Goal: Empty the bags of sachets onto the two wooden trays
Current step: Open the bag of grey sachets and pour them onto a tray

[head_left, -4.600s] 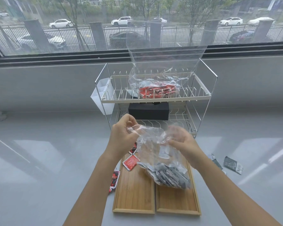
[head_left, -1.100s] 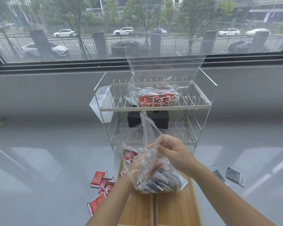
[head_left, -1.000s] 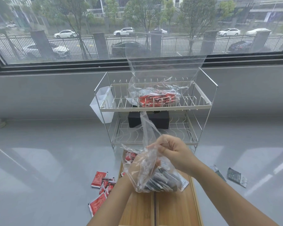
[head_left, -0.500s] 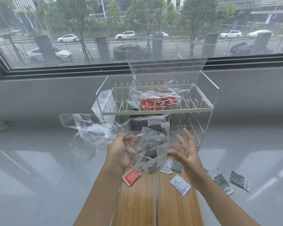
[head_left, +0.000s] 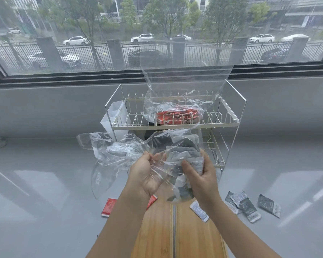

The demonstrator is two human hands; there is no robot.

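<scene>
Hands [head_left: 175, 175] above 2 wooden trays [head_left: 194, 231], glossy grey sill [head_left: 45, 202], window [head_left: 101, 34].

A wide window [head_left: 157, 34] is set above a grey wall [head_left: 45, 108]. Daylight is reflected on the glossy grey worktop [head_left: 35, 202], beyond which parked cars [head_left: 75, 40] are seen.

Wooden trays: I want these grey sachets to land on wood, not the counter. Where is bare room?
The left tray is bare below the red sachet at its top edge. The right tray is bare below the white sachet. Crowded: the counter right of the trays, where grey sachets lie scattered.
</scene>
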